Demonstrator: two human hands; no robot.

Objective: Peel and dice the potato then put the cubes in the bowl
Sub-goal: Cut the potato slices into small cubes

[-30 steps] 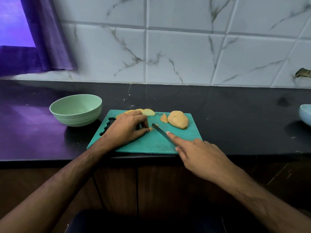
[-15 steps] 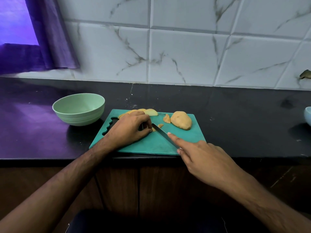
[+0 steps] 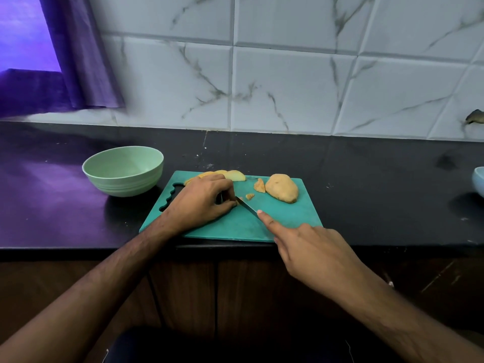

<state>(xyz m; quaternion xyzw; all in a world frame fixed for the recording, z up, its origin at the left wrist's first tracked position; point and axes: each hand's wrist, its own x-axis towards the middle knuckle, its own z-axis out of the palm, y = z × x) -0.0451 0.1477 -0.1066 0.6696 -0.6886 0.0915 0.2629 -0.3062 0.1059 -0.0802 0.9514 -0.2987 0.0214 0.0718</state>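
Observation:
A teal cutting board point(image 3: 288, 218) lies at the counter's front edge. On its far right sits a peeled potato half point(image 3: 281, 191), with a small slice point(image 3: 259, 185) and a tiny bit point(image 3: 249, 196) beside it. My left hand point(image 3: 201, 203) curls over a potato piece that it mostly hides; yellow slices point(image 3: 230, 175) show just behind it. My right hand point(image 3: 311, 250) grips a knife point(image 3: 247, 205), forefinger stretched along the blade's back. The blade tip meets my left fingertips. An empty pale green bowl point(image 3: 123, 170) stands left of the board.
Black countertop point(image 3: 379, 184) runs below a white marble-tiled wall. A pale blue bowl point(image 3: 479, 183) peeks in at the right edge. A purple curtain point(image 3: 78, 56) hangs at the far left. Dark wooden cabinet doors point(image 3: 217, 292) lie below the counter.
The knife has slid left, its tip now at my left fingertips. My left hand has stayed on the potato piece. The view has shifted slightly.

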